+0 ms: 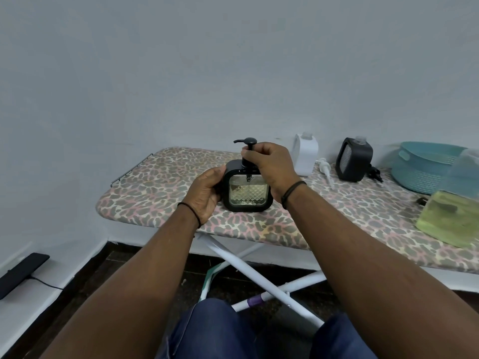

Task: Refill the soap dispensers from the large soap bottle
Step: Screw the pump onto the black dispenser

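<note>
A black square soap dispenser (247,191) with a patterned clear window stands upright on the leopard-print ironing board (160,182). My left hand (206,194) grips its left side. My right hand (269,164) is curled round the collar of its black pump (247,143) on top. A white dispenser (305,156) and a second black dispenser (353,161) stand open-topped further back, a white pump (326,168) lying between them. The large soap bottle (456,211) with yellow-green liquid lies at the right edge.
A teal plastic basket (425,167) sits at the back right of the board. A small black pump part (374,173) lies beside the second black dispenser. The board's white legs (259,275) cross below. A black device (20,273) with a cable lies on the floor ledge at left.
</note>
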